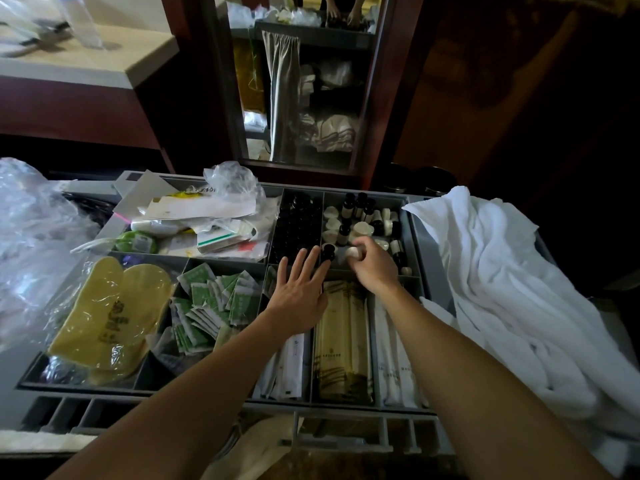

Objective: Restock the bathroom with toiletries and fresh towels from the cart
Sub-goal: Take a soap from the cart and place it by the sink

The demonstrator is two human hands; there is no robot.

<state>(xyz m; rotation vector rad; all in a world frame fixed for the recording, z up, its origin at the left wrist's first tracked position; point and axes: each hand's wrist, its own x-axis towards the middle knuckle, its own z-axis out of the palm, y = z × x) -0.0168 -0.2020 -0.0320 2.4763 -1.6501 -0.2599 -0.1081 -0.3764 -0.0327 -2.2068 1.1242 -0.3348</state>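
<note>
The grey cart tray [417, 237] holds divided compartments of toiletries. My right hand [372, 268] reaches into the far right compartment and pinches a small white-capped bottle [352, 251] among several dark bottles [360, 206] and white caps. My left hand [299, 294] lies flat with straight fingers spread, its fingertips at the edge of the compartment packed with black bottle tops [296, 223]. A pile of white towels [512, 292] is draped over the cart's right side.
Green sachets [211, 303], yellow slippers in plastic [110, 317], cream and white packets [343, 344] fill the near compartments. Papers and plastic bags [214, 209] clutter the back left. A mirror [298, 81] stands behind the cart, a counter [86, 53] at upper left.
</note>
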